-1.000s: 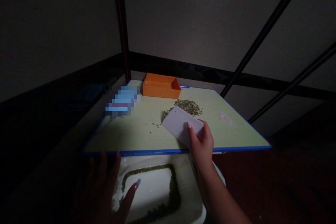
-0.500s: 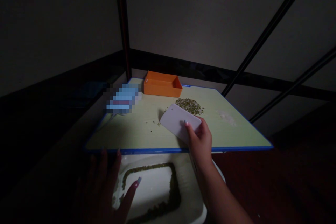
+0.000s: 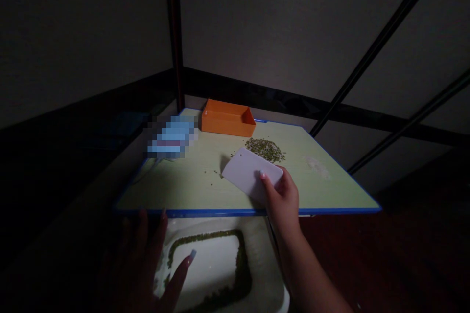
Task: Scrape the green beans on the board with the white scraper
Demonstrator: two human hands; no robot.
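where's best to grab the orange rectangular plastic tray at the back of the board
Probably the near long wall of the orange rectangular plastic tray, coming from above on the person's side, thumb inside the open top. That wall faces the person and stands free, with the pile of green mung beans off to its front right.

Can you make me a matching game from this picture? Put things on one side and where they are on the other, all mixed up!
Things:
1. white plastic scraper
2. orange tray
3. pile of green beans
4. line of green beans

Places:
A. inside the white tub
B. loose on the pale green board
C. in the right hand
D. at the board's far edge

Pairs: 1-C, 2-D, 3-B, 4-A
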